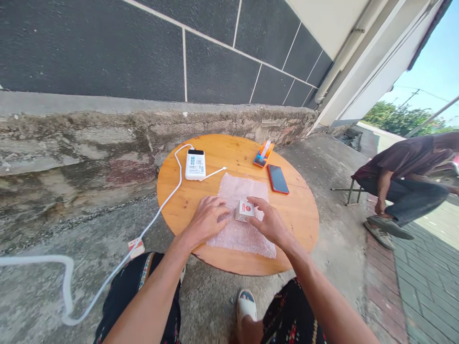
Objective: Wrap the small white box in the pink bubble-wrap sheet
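A small white box [245, 211] with red print rests near the middle of a sheet of bubble wrap [233, 239]. My right hand [270, 220] is at the right side of the box, its index finger at the far edge and its thumb at the near edge, gripping it. To the left, my left hand [209, 217] holds nothing; its fingers are curved and apart over the left edge of the wrap, a short gap from the box. The sheet lies flat on a round wooden table [172, 191].
Beyond the wrap stand an orange tape dispenser [264, 154], a red-edged phone [278, 179] and a white power bank [195, 165] with a white cable [168, 198] running off the table's left side. A seated person [398, 177] is at the right. A tiled wall [143, 52] rises behind.
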The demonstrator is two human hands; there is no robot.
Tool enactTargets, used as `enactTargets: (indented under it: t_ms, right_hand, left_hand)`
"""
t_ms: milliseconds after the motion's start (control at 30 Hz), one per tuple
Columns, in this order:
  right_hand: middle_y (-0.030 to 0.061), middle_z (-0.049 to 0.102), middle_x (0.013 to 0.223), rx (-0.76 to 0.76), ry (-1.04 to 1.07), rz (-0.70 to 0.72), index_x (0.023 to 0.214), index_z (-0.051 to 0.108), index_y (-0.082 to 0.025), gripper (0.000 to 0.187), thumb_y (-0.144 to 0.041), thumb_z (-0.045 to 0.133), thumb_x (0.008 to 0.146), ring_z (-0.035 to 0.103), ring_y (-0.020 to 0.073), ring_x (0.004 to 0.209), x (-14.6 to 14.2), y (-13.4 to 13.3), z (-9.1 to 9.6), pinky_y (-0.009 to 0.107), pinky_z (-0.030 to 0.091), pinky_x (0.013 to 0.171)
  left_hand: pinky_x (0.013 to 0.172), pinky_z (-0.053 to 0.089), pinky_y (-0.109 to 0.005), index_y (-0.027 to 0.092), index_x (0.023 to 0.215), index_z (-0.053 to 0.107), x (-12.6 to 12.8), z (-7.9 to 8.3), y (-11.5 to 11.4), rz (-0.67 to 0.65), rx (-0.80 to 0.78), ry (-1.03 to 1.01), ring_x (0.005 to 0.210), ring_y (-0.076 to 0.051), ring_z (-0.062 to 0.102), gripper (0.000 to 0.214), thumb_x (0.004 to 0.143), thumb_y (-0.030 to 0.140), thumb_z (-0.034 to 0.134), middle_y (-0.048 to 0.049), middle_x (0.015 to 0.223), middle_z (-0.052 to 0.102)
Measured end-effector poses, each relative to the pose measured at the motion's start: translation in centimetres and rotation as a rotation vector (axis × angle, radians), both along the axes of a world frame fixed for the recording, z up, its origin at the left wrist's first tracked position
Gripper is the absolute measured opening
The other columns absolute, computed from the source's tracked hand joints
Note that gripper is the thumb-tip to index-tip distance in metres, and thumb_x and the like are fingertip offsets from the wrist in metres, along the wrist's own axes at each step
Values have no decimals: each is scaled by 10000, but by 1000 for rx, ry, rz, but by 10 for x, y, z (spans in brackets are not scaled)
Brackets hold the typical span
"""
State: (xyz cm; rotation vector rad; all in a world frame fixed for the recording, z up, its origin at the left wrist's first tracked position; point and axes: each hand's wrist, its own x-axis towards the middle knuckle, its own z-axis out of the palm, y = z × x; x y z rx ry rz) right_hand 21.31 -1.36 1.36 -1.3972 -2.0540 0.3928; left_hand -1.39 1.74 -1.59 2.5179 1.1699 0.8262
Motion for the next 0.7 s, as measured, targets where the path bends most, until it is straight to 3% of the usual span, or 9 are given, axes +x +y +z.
enactTargets:
  t_ms: [700]
  right_hand:
    - [88,593,1213,29,-71,3,1246,503,-218,520,-112,580,742,561,230,1080,-2,-1,0,414,456,926]
  left_hand:
    - [983,365,-428,253,972,696,1,3,-1,-1,16,13,1088,-241,487,214,783,239,596,-40,1161,604]
